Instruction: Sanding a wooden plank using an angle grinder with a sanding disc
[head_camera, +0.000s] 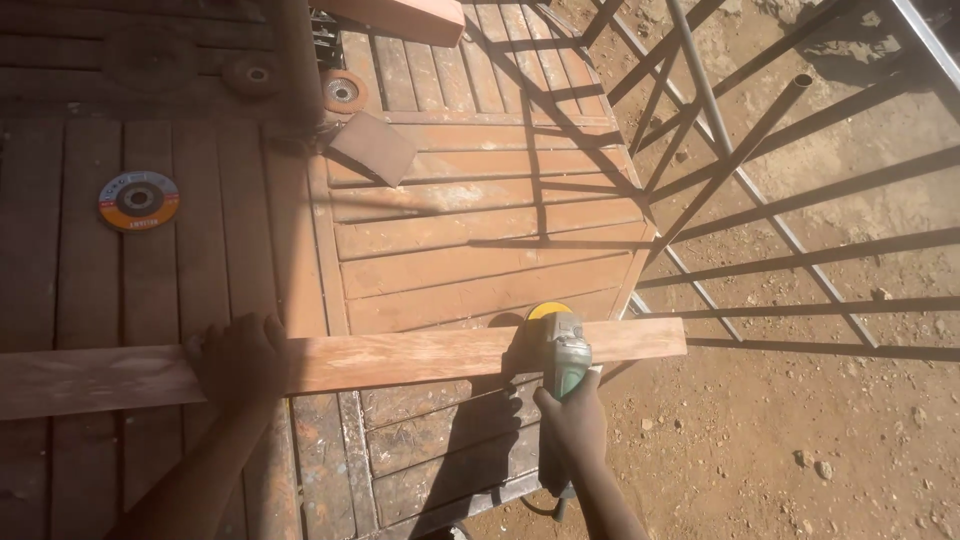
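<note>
Left hand (238, 358) pinned the plank (340, 362) flat, fingers spread over it — right hand (572, 425) gripped the grinder (562, 350) against its face. Sanding looked underway; the next pass called for steady pressure along the grain.

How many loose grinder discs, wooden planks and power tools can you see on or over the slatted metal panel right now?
Loose grinder discs: 3
Wooden planks: 2
Angle grinders: 1
Total: 6

plank (340, 362) cut off left, grinder (563, 350) disc hidden
</note>
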